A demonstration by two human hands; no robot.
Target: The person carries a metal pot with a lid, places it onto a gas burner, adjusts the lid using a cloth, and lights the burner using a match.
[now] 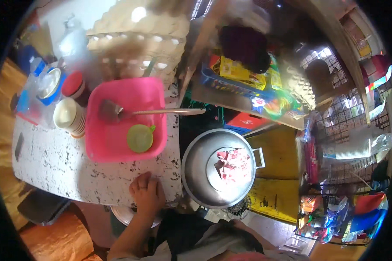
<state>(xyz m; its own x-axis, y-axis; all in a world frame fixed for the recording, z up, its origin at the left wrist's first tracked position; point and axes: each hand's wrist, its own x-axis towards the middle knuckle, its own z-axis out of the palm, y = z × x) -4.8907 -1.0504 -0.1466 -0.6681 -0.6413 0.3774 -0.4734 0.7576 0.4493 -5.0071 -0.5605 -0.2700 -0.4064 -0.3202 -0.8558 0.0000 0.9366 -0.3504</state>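
Observation:
My left hand (pixel 147 191) rests on the front edge of the white, black-flecked table (pixel 104 180), fingers stretched forward and holding nothing. Just beyond it stands a pink plastic basin (pixel 126 157). Inside the basin is a yellow-green cup (pixel 140 138), and a turner (pixel 170 112) lies across it, its long handle sticking out over the right rim. To the right of the table sits a wide metal pot (pixel 196 174) with red and whitish pieces (pixel 235 163), perhaps chopped meat, at its bottom. My right hand is out of sight; only part of that arm shows at the lower edge.
Stacked paper cups (pixel 69 117), a red-lidded jar (pixel 72 83) and clear containers crowd the table's left. Egg trays (pixel 139 39) pile up behind. A blue basket (pixel 231 82) of yellow packets stands on a shelf beyond the pot. Yellow boards (pixel 274 174) lie to its right.

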